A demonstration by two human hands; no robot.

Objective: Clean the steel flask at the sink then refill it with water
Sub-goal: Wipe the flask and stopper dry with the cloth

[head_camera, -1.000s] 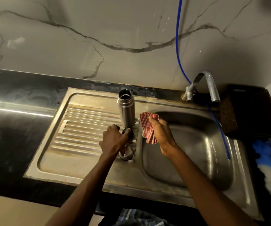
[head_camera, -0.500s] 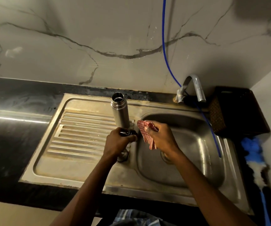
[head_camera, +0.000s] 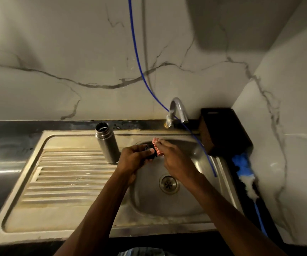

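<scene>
The open steel flask (head_camera: 106,143) stands upright on the ribbed drainboard, at the left edge of the sink bowl (head_camera: 186,206). Just right of it, over the bowl, my left hand (head_camera: 134,158) grips a small dark lid (head_camera: 149,153), mostly hidden by my fingers. My right hand (head_camera: 174,157) holds a red-and-white checked cloth (head_camera: 156,147) pressed against that lid. The steel tap (head_camera: 178,111) curves over the back of the bowl; no water runs from it.
A blue hose (head_camera: 141,74) hangs down the marble wall and drops into the bowl on the right. A dark box (head_camera: 222,132) stands on the counter right of the tap, with a blue and white duster (head_camera: 245,174) below it. Black counter lies at left.
My left hand lifted the lid off the drainboard and carried it over the bowl. My right hand brought the cloth against it. The flask stayed put.
</scene>
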